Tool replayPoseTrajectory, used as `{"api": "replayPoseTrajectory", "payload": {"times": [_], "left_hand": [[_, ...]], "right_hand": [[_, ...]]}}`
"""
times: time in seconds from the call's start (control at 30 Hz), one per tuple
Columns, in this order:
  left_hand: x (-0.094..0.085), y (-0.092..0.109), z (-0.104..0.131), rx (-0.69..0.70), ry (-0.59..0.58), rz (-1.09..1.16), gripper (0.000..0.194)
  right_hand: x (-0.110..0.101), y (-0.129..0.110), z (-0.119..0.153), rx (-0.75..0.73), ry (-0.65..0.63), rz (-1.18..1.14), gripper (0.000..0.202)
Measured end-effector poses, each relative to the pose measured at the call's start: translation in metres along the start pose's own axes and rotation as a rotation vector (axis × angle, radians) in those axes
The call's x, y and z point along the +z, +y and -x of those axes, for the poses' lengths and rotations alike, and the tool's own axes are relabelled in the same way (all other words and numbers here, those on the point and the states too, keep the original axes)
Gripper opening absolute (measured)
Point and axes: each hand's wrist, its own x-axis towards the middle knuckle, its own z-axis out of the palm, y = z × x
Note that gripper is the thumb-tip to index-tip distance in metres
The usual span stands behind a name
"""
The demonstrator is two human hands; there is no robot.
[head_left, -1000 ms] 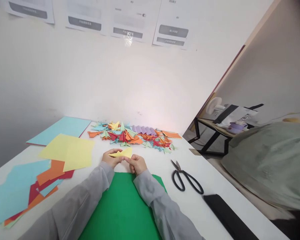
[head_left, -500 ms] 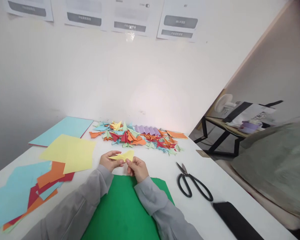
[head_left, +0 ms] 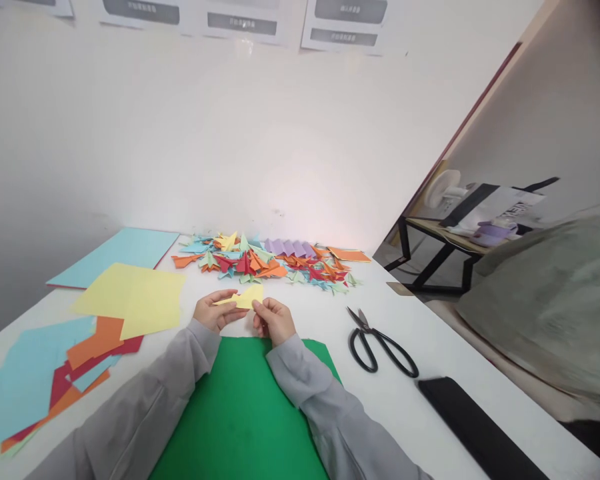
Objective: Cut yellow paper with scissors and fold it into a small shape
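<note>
A small folded piece of yellow paper point(head_left: 249, 297) is held between both hands, above the far edge of a green sheet point(head_left: 240, 413). My left hand point(head_left: 217, 311) grips its left end, with fingers behind and the thumb in front. My right hand point(head_left: 275, 321) pinches its right part between thumb and fingers. Behind the hands lies a pile of small folded paper shapes point(head_left: 247, 262) in orange, red, green, blue and yellow, with purple pleated paper point(head_left: 290, 249) at its back.
Yellow sheets point(head_left: 135, 297), blue sheets point(head_left: 35, 373) and orange scraps point(head_left: 96, 341) lie at left, a blue stack point(head_left: 117, 255) behind them. Black-handled scissors point(head_left: 367, 333) and a black flat object point(head_left: 475, 420) are at right. Someone's green clothing point(head_left: 545, 307) shows beyond the table.
The view has shifted, so the scene sits slightly higher and further left. The yellow paper is tilted differently, and my left fingers have moved around its left end.
</note>
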Motion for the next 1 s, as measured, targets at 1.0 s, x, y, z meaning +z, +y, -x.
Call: {"api": "replayPoseTrajectory", "payload": {"times": [1.0], "left_hand": [[-0.009,-0.01,-0.008,0.184,0.03,-0.252,0.031]], "right_hand": [[0.004,0.003,0.004,-0.138,-0.082,0.119,0.028]]}}
